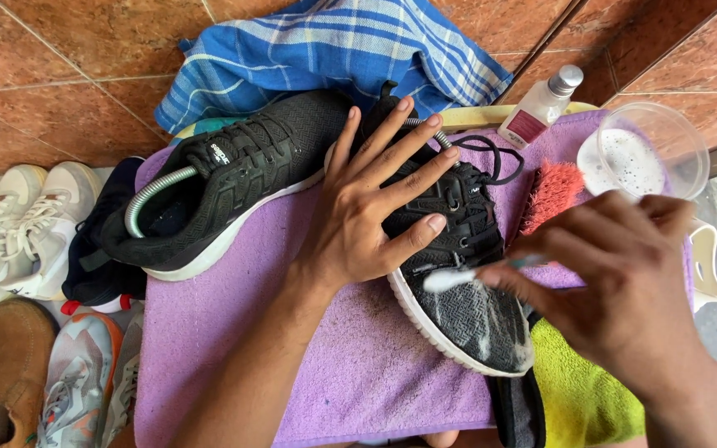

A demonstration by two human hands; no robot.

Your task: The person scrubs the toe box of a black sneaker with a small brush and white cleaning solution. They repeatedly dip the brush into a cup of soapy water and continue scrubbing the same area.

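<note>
Along the left edge of the frame, spare footwear lies on the tiled floor (51,58): a pair of white sneakers (18,224), a brown shoe (6,373) and a grey-and-orange trainer (80,377). Right of these a purple towel (334,373) carries two black sneakers. One sneaker (234,178) lies at upper left of centre, untouched, its long axis running from lower left to upper right. The other, a soapy sneaker (466,307), sits at centre, its long axis slanting from upper left to lower right, with the foamy toe pointing to the lower right.

Over its laced middle the left hand (375,207) rests flat, fingers spread and pressing it down. Just right, the right hand (624,282) is closed around one toothbrush (458,278), whose white head touches the shoe's side near the sole. Behind lie one red scrubbing brush (551,192), one small bottle (541,104), one clear tub (645,153) of sudsy liquid, a blue checked cloth (325,46) and a yellow towel (582,398).
</note>
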